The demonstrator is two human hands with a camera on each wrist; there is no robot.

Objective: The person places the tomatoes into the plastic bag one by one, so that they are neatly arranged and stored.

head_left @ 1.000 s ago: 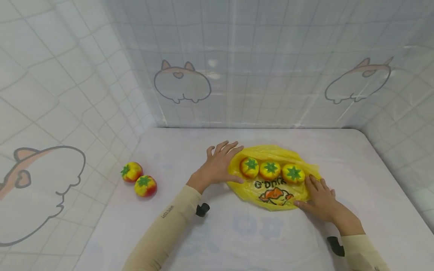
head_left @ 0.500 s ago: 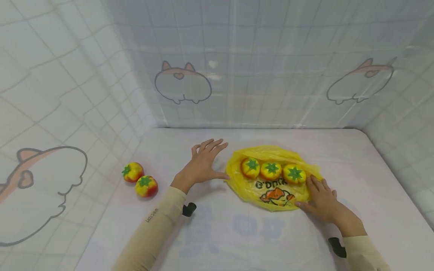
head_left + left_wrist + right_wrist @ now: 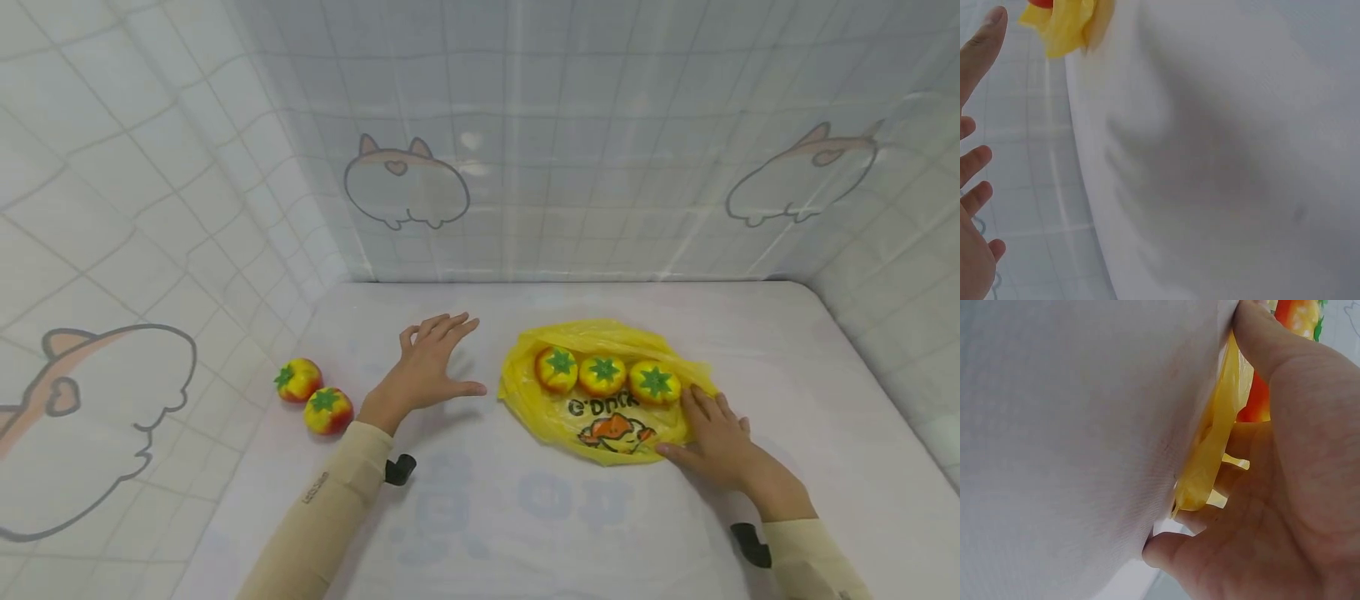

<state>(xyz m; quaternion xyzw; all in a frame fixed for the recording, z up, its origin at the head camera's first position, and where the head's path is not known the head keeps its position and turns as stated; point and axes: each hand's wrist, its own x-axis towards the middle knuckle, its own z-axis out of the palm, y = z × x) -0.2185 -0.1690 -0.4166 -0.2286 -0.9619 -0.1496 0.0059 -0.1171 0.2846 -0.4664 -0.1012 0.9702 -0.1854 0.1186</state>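
A yellow plastic bag [image 3: 551, 425] with a duck print lies flat on the table. Three round yellow-and-red fruits with green star-shaped tops sit in a row on it or in its mouth: left fruit [image 3: 557, 370], middle fruit [image 3: 603, 375], right fruit [image 3: 656, 382]. My right hand [image 3: 716, 446] rests at the bag's right edge, fingers spread and touching the plastic beside the right fruit. My left hand [image 3: 427, 367] hovers above the table, left of the bag, thumb and fingers apart with nothing between them. The left wrist view catches only a corner of the bag [image 3: 1066, 31].
Two more fruits, one behind [image 3: 298, 381] and one in front [image 3: 328, 411], lie close together at the table's left side. A white cloth covers the table [image 3: 510, 533]. Tile-patterned curtains [image 3: 570, 167] with cartoon animal drawings enclose it at the back and sides.
My left hand has moved left, away from the bag's left edge and toward the two separate fruits. My right hand and the bag have stayed nearly in place.
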